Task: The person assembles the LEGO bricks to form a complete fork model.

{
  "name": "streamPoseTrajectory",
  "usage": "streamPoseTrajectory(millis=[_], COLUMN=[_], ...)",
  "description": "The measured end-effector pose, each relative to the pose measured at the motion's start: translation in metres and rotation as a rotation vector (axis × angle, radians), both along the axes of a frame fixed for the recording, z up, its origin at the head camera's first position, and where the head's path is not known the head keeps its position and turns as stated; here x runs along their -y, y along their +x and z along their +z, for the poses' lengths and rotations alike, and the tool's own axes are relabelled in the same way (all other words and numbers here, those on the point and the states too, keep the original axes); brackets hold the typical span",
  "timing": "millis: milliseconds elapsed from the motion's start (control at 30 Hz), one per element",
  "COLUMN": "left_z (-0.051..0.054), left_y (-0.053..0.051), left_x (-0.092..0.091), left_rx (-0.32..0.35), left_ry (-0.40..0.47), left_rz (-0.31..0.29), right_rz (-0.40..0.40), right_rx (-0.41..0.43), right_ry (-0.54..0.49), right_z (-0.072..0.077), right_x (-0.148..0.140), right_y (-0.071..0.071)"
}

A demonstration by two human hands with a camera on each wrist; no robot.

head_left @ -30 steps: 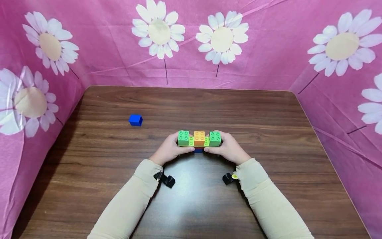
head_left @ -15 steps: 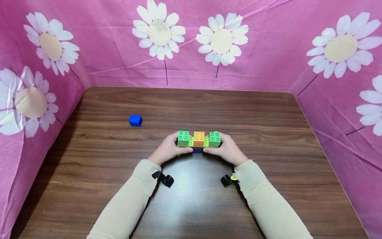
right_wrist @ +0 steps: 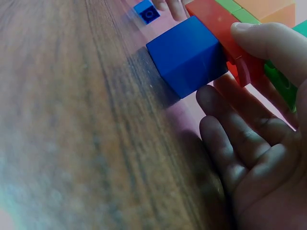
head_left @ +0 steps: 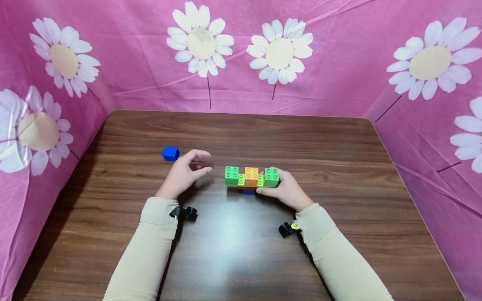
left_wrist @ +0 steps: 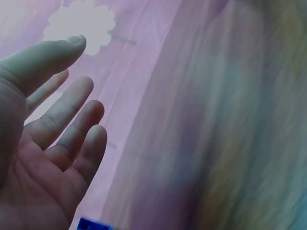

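A toy-brick build stands on the table, with an orange brick between two green bricks on top, light green pieces between them, a red layer beneath and a blue brick at the bottom. My right hand grips its right end, thumb against the red layer in the right wrist view. Apart from the build, my left hand is raised with fingers loosely bent and nothing in them. Just left of that hand a loose blue brick lies on its side, its hollow underside showing in the right wrist view.
The brown wooden table runs back to a pink cloth with white flowers, which also hangs at both sides. Small black cameras are strapped at both wrists. The left wrist view is blurred over the table.
My left hand has let go of the build's left end and moved left and away from me, close to the loose blue brick. My right hand stays on the build, which has hardly moved.
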State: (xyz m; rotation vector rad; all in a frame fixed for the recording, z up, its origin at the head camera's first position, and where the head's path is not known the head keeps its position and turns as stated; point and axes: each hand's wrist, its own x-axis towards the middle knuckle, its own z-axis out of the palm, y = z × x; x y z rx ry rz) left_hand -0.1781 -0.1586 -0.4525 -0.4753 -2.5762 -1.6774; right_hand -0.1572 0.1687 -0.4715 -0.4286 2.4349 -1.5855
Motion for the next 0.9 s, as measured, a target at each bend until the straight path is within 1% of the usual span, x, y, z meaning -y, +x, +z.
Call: streamPoseTrajectory(millis=[100,200,267,333,400,467,567,667,733,800,833,900], left_z=[0.001,0.002,0.003,0.002,0.000,-0.001,-0.007,-0.017,-0.023,-0.027,-0.029,-0.030], left_y=[-0.004,-0.006,-0.007,-0.006,-0.006,-0.007,-0.007,-0.008,-0.011,-0.014,-0.016,-0.019], left_x=[0.012,0.021,0.027,0.034,0.041,0.047,0.053,0.059,0.064,0.070,0.073,0.079], left_rx=[-0.010,-0.016,-0.019,-0.024,-0.026,-0.033,-0.028,-0.032,-0.035,-0.029,-0.024,-0.006], left_ry=[0.015,0.007,-0.009,-0.018,-0.017,0.004,0.085,0.197,0.241,0.256,0.243,0.186], left_rz=[0.046,0.099,0.159,0.242,0.340,0.436,0.575,0.686,0.727,0.739,0.733,0.705], right_rz=[-0.004,-0.011,-0.017,-0.021,-0.021,-0.021,-0.016,-0.013,-0.013,-0.013,-0.012,-0.009], right_rx=[0.000,0.001,0.011,0.021,0.024,0.027,0.033,0.043,0.038,0.027,0.020,0.011], right_ry=[0.005,0.015,0.020,0.038,0.038,0.043,0.028,0.025,0.025,0.025,0.025,0.020], right_z=[0.001,0.002,0.002,0.002,0.001,0.001,-0.002,-0.004,-0.004,-0.002,-0.002,0.000], right_x=[0.000,0.000,0.001,0.002,0.002,0.002,0.000,-0.001,-0.001,-0.001,0.000,0.001], right_y=[0.000,0.000,0.000,0.000,0.001,0.000,0.003,0.004,0.004,0.002,0.001,-0.001])
